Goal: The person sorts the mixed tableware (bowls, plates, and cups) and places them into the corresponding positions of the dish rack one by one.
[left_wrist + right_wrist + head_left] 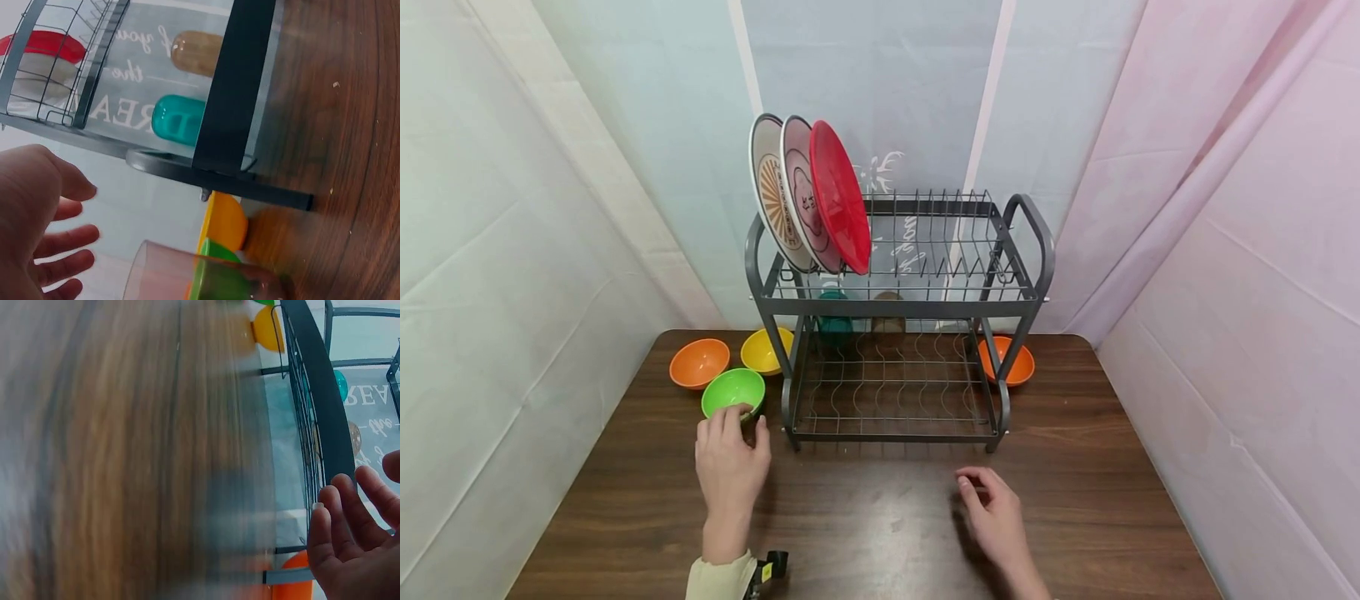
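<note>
My left hand point(730, 458) hovers by the near side of a green bowl point(733, 390), its fingertips overlapping the rim in the head view. In the left wrist view, those fingers point(69, 240) are loosely bent with nothing between them. A see-through pinkish cup point(231, 281) stands below them, in front of the bowl; the hand mostly hides it in the head view. My right hand point(992, 512) is over the table right of centre, fingers loosely bent and holding nothing. The two-tier black dish rack point(902, 307) stands beyond both hands.
A red plate point(841, 200) and two patterned plates point(771, 187) stand upright at the rack's upper left. Teal point(835, 317) and brown point(889, 321) cups sit on its lower tier. Orange point(700, 364) and yellow point(766, 350) bowls lie left, another orange bowl point(1017, 362) right.
</note>
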Tool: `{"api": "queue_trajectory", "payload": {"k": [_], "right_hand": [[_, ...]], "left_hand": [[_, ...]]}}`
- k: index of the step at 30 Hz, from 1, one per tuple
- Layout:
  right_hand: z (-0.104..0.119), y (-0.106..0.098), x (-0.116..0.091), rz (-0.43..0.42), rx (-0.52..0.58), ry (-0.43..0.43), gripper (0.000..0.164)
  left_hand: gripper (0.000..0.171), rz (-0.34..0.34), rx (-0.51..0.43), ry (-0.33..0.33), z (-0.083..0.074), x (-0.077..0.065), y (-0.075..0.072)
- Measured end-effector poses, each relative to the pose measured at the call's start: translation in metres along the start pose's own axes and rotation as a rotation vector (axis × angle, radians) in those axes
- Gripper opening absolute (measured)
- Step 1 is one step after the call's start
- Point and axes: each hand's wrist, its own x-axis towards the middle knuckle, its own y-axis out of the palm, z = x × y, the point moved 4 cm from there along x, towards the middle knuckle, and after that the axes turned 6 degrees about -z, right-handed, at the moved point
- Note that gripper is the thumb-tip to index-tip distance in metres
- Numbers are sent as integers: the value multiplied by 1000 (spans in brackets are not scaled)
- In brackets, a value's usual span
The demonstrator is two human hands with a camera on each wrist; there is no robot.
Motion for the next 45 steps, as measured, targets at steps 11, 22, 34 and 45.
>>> {"api": "queue_trajectory", "payload": {"k": [11, 22, 34, 45], "right_hand": [[-7, -11, 7, -14, -124, 20, 10], [-7, -14, 9, -9, -144, 22, 11], [-9, -12, 7, -16, -124, 19, 10], [-8, -8, 5, 11, -88, 29, 11]], "left_hand": [[26, 133, 107, -81, 11, -8, 6], [9, 168, 129, -90, 17, -11, 10], [12, 153, 120, -59, 12, -8, 0], [18, 454, 48, -180, -7, -4, -3]]}}
